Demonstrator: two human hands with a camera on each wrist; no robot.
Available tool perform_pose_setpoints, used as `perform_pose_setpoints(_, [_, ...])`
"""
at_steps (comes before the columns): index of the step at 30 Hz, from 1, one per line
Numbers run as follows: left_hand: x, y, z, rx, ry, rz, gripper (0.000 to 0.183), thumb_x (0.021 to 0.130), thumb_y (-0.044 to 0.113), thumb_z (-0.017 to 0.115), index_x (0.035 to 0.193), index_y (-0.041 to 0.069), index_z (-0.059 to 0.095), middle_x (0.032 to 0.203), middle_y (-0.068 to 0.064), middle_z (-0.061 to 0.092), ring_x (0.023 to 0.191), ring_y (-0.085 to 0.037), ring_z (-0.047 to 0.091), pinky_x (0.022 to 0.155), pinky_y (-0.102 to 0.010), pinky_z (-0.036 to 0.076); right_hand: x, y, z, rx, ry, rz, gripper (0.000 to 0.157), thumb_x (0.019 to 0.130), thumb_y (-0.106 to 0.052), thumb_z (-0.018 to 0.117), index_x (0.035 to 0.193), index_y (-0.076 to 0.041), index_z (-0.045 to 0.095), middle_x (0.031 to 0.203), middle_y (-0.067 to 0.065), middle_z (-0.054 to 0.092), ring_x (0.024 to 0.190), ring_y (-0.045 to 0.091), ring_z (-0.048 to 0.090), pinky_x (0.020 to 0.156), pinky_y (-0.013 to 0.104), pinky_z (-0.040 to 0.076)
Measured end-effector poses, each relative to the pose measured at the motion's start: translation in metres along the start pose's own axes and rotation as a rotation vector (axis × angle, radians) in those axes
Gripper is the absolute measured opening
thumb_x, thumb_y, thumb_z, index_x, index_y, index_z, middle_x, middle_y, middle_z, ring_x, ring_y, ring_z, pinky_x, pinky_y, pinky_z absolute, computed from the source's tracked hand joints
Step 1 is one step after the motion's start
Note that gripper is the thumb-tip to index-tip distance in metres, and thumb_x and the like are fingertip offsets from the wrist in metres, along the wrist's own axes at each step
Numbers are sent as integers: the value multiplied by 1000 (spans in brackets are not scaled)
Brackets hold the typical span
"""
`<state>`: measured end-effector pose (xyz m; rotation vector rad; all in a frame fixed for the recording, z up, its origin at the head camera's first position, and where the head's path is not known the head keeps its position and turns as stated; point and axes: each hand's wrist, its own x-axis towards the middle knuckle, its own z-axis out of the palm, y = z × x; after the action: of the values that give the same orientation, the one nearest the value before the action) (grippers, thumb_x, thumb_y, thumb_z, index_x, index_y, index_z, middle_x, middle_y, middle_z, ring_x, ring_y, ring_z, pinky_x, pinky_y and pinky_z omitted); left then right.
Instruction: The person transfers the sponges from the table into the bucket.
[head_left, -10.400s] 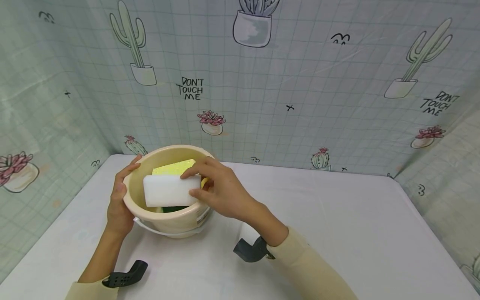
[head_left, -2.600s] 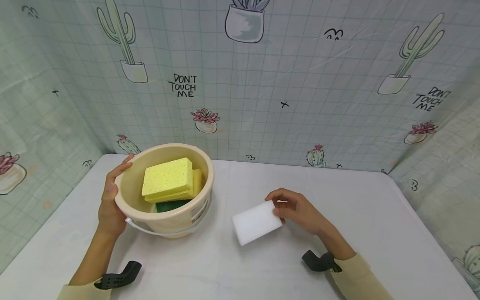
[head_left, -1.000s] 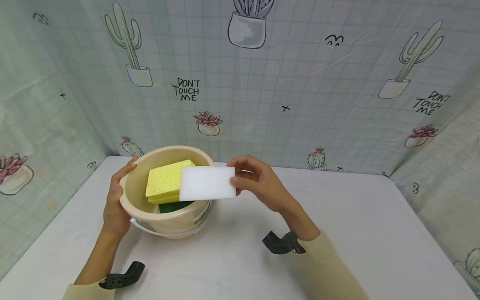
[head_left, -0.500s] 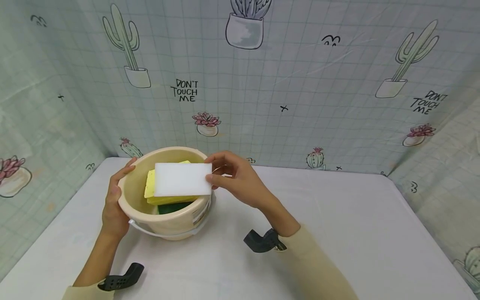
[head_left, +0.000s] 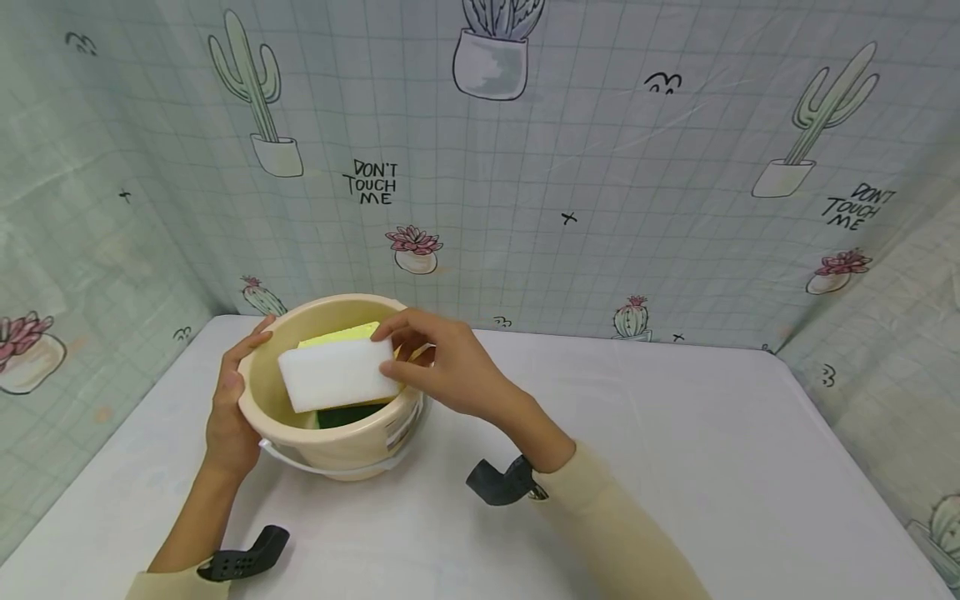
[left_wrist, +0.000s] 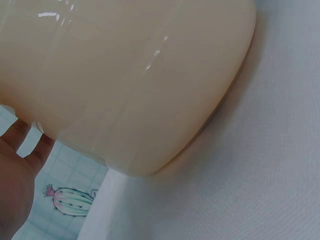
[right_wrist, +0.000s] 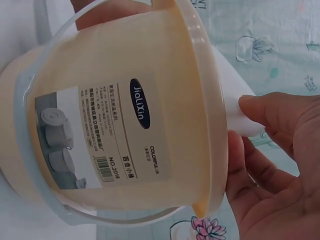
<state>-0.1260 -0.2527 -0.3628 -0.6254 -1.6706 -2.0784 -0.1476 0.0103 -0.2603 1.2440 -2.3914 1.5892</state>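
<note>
A cream plastic bucket (head_left: 341, 446) stands at the left of the table. My left hand (head_left: 231, 408) holds its left side, the fingers reaching round below the rim; in the left wrist view that hand (left_wrist: 17, 185) shows beside the bucket wall. With thumb and fingers my right hand (head_left: 450, 367) pinches the right end of a white sponge block (head_left: 337, 375), tilted over the bucket's mouth. Under it in the bucket lie a yellow sponge (head_left: 341, 335), mostly covered, and something dark green (head_left: 345, 415). From the right wrist view, the white block (right_wrist: 231, 95) stands partly behind the rim.
A white handle (head_left: 330, 471) hangs down the bucket's front. The white-covered table (head_left: 637, 467) stretches right, with cactus-print cloth (head_left: 600, 150) behind it and at both sides. A black wrist camera (head_left: 498, 482) sits on the right wrist, another (head_left: 247, 557) on the left.
From beside the bucket on the right, my right hand has carried the white sponge block left and lower, over the yellow sponge; it now tilts. The left hand stays at the bucket.
</note>
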Motion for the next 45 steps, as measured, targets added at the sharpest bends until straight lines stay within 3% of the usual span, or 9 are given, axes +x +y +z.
perform_pose_setpoints(6, [0,0,1,-20,-8,6,48,94,29,31,132,1,32,145,-12,13,132,-23,11,102,-24,24,5,20,7,-40,-38,-25,22,79,-13,67,99,-16,58,85,-6,57,77,8,53,66,22,49])
perform_pose_setpoints(18, [1,-1,1,-53,-22,30,47,94,29,31,132,0,33,145,-13,14,132,-24,13,103,-25,20,6,17,9,-153,-79,-18,15,78,-13,68,91,-16,61,85,-11,56,77,3,52,67,15,46])
perform_pose_setpoints(26, [0,-2,1,-61,-23,27,47,94,29,30,132,1,33,145,-13,13,132,-23,11,104,-25,19,5,17,9,-159,-107,-4,10,79,-15,68,87,-15,62,80,-11,57,74,2,52,67,15,46])
perform_pose_setpoints(40, [-1,-2,0,-51,-19,35,47,94,29,31,132,1,33,145,-13,14,132,-23,10,104,-25,19,-7,13,-1,-141,-49,-51,9,83,-17,62,93,-16,62,87,-12,57,79,1,52,69,17,47])
perform_pose_setpoints(45, [-1,-1,0,-41,-12,23,47,94,29,30,132,1,33,145,-13,14,132,-23,11,103,-24,21,-17,18,-12,-164,-9,-46,20,84,-19,61,103,-14,60,97,-11,57,83,2,53,69,19,47])
